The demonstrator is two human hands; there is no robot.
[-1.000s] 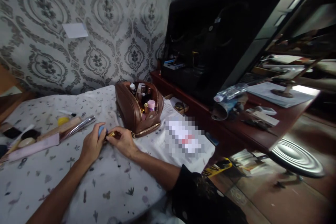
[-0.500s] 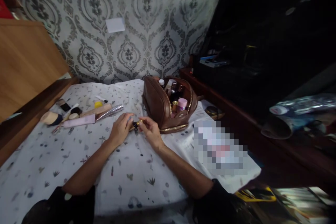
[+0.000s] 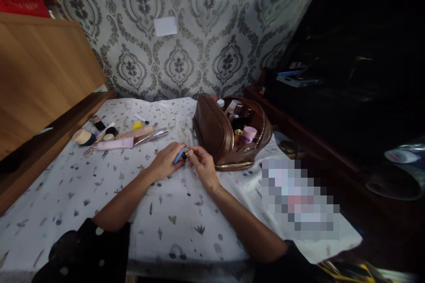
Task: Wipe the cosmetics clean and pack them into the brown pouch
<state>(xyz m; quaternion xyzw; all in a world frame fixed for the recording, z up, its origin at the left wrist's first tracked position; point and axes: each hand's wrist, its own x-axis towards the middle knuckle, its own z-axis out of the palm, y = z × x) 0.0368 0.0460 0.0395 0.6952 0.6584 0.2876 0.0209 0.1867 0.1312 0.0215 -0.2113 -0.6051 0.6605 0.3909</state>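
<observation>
Low over the patterned sheet, my two hands meet in front of the brown makeup bag [image 3: 212,137]. My left hand [image 3: 166,161] is closed around a small blue thing [image 3: 179,154] whose kind I cannot make out. Pinched in my right hand [image 3: 204,167] is a small gold and black piece [image 3: 186,154]. Its black end lies against the blue thing. Fingers hide most of both. The bag stands unzipped just beyond my right hand, with a pink-capped container [image 3: 249,134] and several other cosmetics inside.
Left of my hands lie a pale pink tube [image 3: 114,143], silver tubes [image 3: 152,136], a yellow-lidded item [image 3: 137,125] and a beige jar with a dark lid [image 3: 84,137]. A wooden panel [image 3: 49,79] borders the left. A blurred-out packet [image 3: 299,196] lies at right.
The whole view has swung left, so everything sits further right. More of the blue thing shows in my left hand. The hands remain together by the bag.
</observation>
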